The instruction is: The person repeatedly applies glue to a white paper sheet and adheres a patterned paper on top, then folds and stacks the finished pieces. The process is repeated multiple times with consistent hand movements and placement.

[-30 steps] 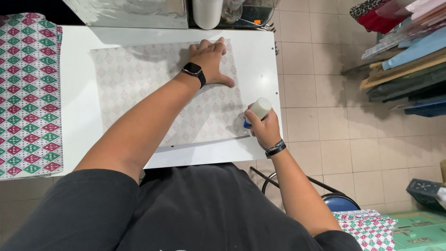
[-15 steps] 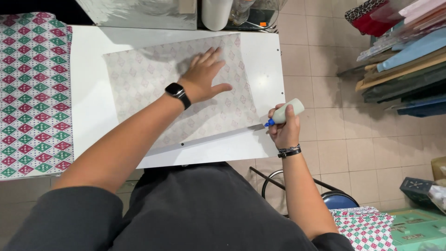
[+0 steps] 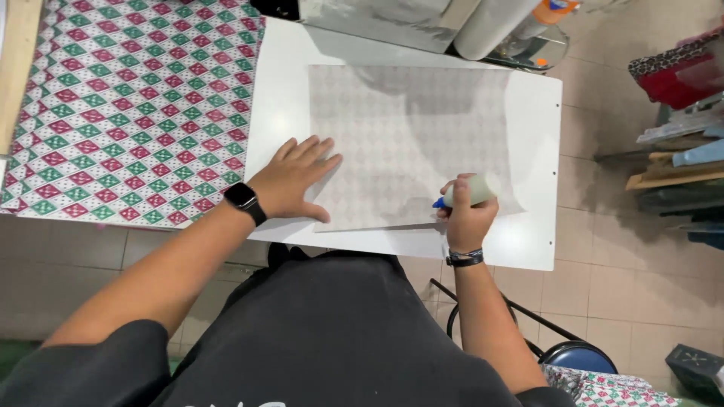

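The left hand (image 3: 298, 179) lies flat with fingers spread, pressing the near-left corner of a pale patterned sheet (image 3: 411, 136) onto the white board (image 3: 539, 151). The right hand (image 3: 466, 215) is closed in a fist around a glue bottle (image 3: 467, 192), its blue tip pointing down at the sheet's near edge, close to the near-right corner of the board.

Risks:
- The sheet is pinned at one corner only. If the tip drags on the paper, the far and right portions can probably shift or wrinkle.
- The tip works right at the sheet's edge. A wavering line is likely to put glue on the bare board instead of the paper.
- The palm rests near the working edge; wet glue could smear under it.

Surroundings:
- A red, green and white diamond-patterned cloth (image 3: 128, 105) covers the surface left of the board, just beside the left wrist.
- A white roll (image 3: 494, 26) and a grey box-like item stand at the board's far edge, touching or nearly touching it; they limit pushing the sheet farther away.
- A stool (image 3: 569, 354) stands on the tiled floor near the person's right side.
- Stacked coloured boards (image 3: 679, 166) lean at the right, well apart from the board.
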